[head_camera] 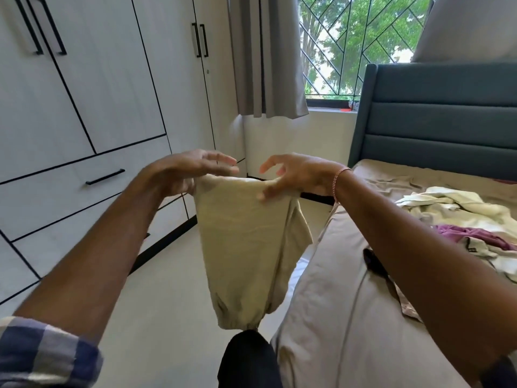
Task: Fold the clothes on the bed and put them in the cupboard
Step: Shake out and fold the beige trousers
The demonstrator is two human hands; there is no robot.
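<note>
a checked sleeve [42, 354] and a dark knee [249, 359] sit closest, on the cupboard side of the bed [335, 303]. just past them the garment [246, 242], beige with a gathered cuff at its low end, hangs in the air off that side of the bed, above the floor and not touching the bedding. it looks doubled lengthwise, with one flap sticking out toward the bed.

the left hand [190, 169] is blurred. its fingers lie stretched out flat over the top edge and the corner of the garment runs in under the palm. whether a thumb pinches it there, i cannot tell. the right hand [299, 175], with a thread band at the wrist, has its upper fingers spread and loosely bent, clear of the cloth, while one digit presses the front of the top edge, so this grip looks like a light pinch on the far corner.

the step in hand seems to be squaring up the garment before the next fold. to do it well, bring the loose flap in line with the rest, keep the top edge taut and level between the two grips, then lay it on the bare part of the bed to crease it flat.

further up the bed lies a heap of clothes [461, 214], pale and purple, unfolded. the cupboard [84, 107] stands across the floor from the bed, doors closed.
</note>
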